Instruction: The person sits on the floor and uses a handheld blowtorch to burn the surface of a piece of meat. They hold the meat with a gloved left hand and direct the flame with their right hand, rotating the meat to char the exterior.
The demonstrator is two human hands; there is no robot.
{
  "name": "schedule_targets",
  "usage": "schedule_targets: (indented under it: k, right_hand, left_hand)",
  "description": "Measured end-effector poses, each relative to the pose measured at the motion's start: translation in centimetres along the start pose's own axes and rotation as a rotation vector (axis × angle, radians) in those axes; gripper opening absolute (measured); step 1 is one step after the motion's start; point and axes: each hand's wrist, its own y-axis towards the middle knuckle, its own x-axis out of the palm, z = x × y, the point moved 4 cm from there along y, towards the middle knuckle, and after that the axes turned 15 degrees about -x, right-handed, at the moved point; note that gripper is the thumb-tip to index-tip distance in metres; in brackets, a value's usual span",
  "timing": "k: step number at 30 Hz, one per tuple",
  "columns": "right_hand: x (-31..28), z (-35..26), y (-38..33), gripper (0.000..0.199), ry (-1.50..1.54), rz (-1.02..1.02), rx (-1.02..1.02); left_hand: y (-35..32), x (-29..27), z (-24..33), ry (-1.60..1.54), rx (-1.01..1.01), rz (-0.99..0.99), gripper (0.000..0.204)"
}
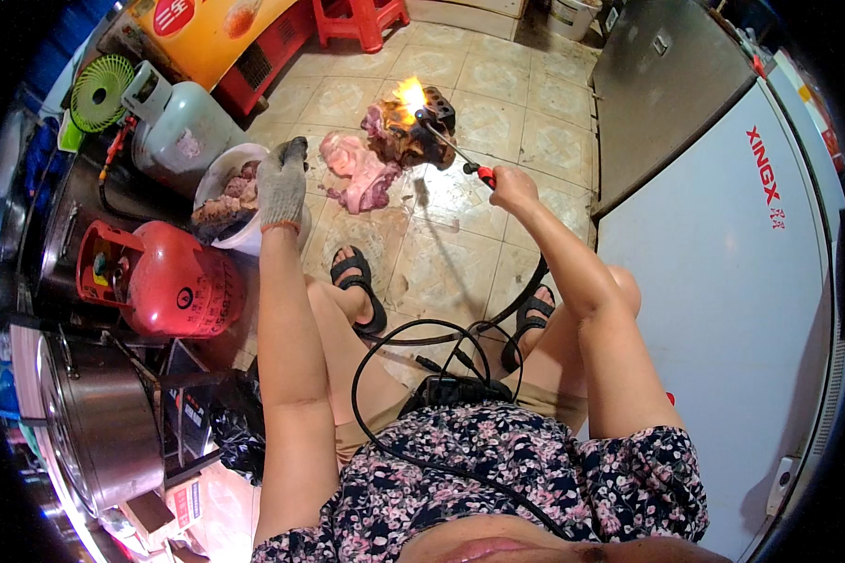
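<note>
My right hand (pixel 514 188) is closed around the red handle of a gas torch (pixel 453 145). From the torch tip, an orange-yellow flame (pixel 410 94) plays over a dark, scorched piece of meat (pixel 402 143). This piece lies on the floor against a black block with holes (pixel 439 109). Beside it, to the left, is a raw pink piece of meat (pixel 355 169). My left hand (pixel 282 183), in a grey knit glove with blackened fingertips, hovers by a white bucket (pixel 253 235). Its fingers look loosely extended, with nothing visible in them. Meat chunks (pixel 238 192) fill the bucket, one with browned skin.
A grey gas cylinder (pixel 183 131), a red gas cylinder (pixel 183 281) and a green fan (pixel 101 92) stand left. Below them is a large steel pot (pixel 103 422). A black hose (pixel 526 291) loops near my feet. White freezer (pixel 723 244) right; red stool (pixel 357 23) far.
</note>
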Motion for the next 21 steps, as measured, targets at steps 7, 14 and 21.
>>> schedule_targets:
  k: [7,14,21]
  right_hand:
    - [-0.5,-0.9,-0.4,0.022,-0.011,-0.036,0.003]
    - [0.1,-0.4,-1.2,0.023,-0.031,-0.027,-0.012]
    - [0.5,0.8,-2.3,0.024,-0.010,-0.086,0.034]
  left_hand:
    - [0.2,-0.2,-0.2,-0.004,0.006,0.016,0.029]
    - [-0.2,0.0,0.3,-0.086,-0.010,-0.032,0.029]
    - [-0.7,-0.1,0.8,-0.058,0.000,-0.008,0.027]
